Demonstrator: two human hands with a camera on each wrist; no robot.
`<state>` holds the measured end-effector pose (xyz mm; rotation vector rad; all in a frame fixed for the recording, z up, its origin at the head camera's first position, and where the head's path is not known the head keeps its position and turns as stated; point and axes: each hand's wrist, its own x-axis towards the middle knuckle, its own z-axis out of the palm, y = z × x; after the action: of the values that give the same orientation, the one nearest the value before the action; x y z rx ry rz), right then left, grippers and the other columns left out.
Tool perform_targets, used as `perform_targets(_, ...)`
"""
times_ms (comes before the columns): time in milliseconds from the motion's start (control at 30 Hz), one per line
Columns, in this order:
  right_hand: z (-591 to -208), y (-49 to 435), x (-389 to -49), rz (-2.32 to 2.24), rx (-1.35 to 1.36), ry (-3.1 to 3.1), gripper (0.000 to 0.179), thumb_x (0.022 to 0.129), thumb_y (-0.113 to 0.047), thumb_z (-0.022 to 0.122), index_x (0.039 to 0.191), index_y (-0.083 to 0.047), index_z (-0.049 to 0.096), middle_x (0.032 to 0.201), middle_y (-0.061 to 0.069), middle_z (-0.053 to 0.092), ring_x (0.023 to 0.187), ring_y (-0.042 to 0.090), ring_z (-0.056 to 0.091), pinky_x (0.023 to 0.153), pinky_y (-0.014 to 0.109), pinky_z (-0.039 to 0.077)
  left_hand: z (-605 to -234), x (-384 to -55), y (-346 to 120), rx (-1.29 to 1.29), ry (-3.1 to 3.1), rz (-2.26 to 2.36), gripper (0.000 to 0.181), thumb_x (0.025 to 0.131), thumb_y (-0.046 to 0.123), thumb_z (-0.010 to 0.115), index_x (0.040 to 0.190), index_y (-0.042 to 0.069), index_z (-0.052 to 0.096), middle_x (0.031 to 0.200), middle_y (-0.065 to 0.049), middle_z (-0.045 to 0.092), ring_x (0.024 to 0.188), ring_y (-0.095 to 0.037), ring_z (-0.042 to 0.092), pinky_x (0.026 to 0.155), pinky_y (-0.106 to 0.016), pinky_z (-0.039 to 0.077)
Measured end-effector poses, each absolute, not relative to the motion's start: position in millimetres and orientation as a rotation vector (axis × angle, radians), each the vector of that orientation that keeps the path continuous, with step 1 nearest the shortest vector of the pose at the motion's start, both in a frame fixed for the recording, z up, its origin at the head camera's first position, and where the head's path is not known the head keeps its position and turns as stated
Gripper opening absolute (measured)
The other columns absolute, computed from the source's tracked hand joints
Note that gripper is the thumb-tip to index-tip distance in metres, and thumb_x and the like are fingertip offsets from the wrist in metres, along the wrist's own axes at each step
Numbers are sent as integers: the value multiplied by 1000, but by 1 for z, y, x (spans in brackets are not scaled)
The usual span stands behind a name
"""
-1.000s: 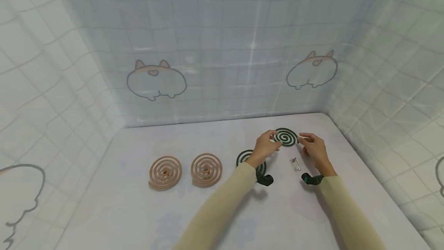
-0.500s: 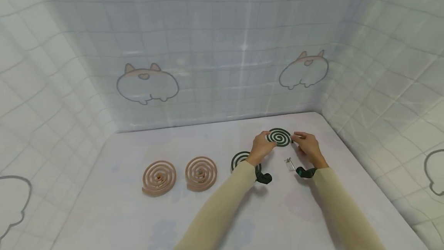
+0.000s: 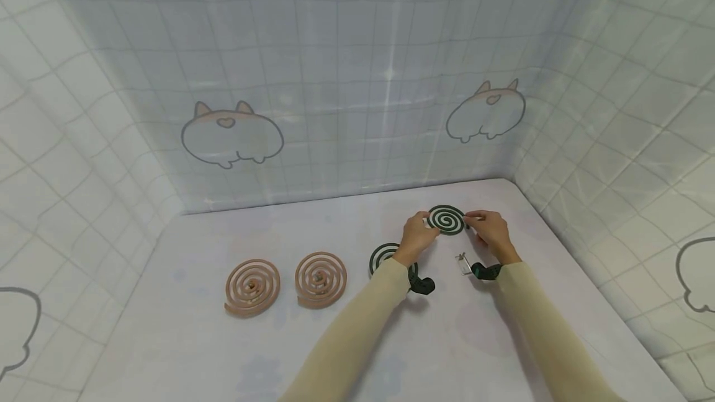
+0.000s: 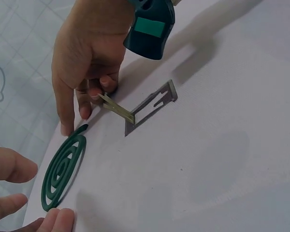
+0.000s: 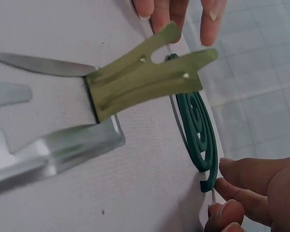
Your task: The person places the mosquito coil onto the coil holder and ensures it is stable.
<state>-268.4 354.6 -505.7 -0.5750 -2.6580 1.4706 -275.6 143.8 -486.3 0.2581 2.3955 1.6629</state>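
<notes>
A dark green mosquito coil (image 3: 447, 219) lies near the back right of the table. My left hand (image 3: 418, 236) is at its left side, fingers spread by the rim. From the right, my right hand (image 3: 493, 231) touches the coil's outer tail end with its fingertips. In the right wrist view, the fingers of my right hand (image 5: 253, 188) are fairly straight beside the coil (image 5: 200, 140), the thumb apart from it. Between the wrists lies a small metal coil stand (image 3: 463, 264), its brass-coloured forked tab raised in the left wrist view (image 4: 117, 110).
Another green coil (image 3: 380, 253) is partly hidden beneath my left wrist. Two brown coils (image 3: 252, 287) lie farther left, small pieces showing at their centres. A patterned curtain (image 3: 335, 79) rises behind the table (image 3: 223, 358).
My right hand has moved in to the green coil's tail end, closing the earlier gap. My left hand has come closer around the coil's left side. The head view has shifted slightly.
</notes>
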Motion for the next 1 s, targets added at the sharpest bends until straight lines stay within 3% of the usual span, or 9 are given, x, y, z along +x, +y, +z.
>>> perform_targets(300,-501,351,-267,1505,-553,-2684,42,101,-24,67,134,3,63,90,11,62,57,14,49,51,27,45,-484,-276,144,279,2390,1643,51,95,10,69,144,3,54,147,-17,53,135,-30,50,106,-44,47)
perform_targets(467,-500,350,-267,1500,-553,-2706,48,101,-24,66,141,3,58,88,9,61,55,13,49,50,27,44,-485,-274,145,267,2376,1635,49,96,12,69,142,4,55,147,-17,54,125,-26,54,101,-43,49)
perform_targets(567,-500,349,-267,1511,-552,-2719,44,101,-23,66,137,2,61,84,8,60,55,13,48,50,27,43,-485,-273,145,257,2365,1630,49,96,12,68,142,4,54,146,-17,54,120,-25,55,99,-43,50)
perform_targets(800,-499,350,-267,1605,-544,-2669,45,100,-25,69,134,3,59,87,10,60,56,12,48,52,27,45,-485,-273,146,255,2358,1655,47,96,9,69,141,4,55,144,-18,55,129,-29,53,101,-45,49)
perform_targets(1000,-501,352,-267,1723,-534,-2595,48,100,-25,70,137,0,52,86,10,66,59,13,59,54,27,52,-485,-276,147,256,2348,1676,45,96,4,70,139,3,57,134,-20,58,112,-26,58,88,-40,54)
